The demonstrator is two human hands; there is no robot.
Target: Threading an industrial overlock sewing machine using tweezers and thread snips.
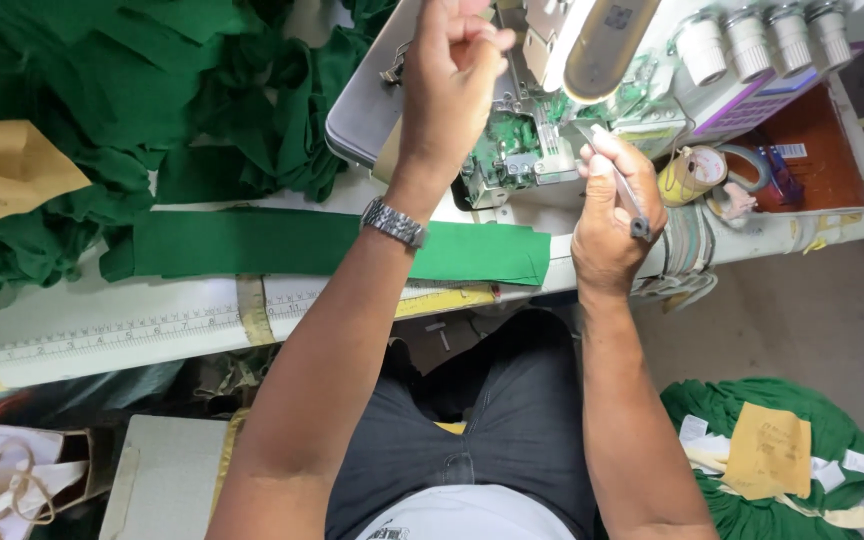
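Right hand (614, 215), frame centre-right: fingers clenched on tweezers (620, 180), slim, stiff, light. Left hand (452, 60), top centre: fingers pinched, probably on fine thread, unseen. Green fabric strip (272, 243) on worktop (132, 325): soft, limp.

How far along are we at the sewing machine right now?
Done: green strip lies cut on the table. In hand: left hand pinches something too fine to see, perhaps thread; right hand aims tweezers at the sewing machine. Left: strip unsewn, green pile waits.
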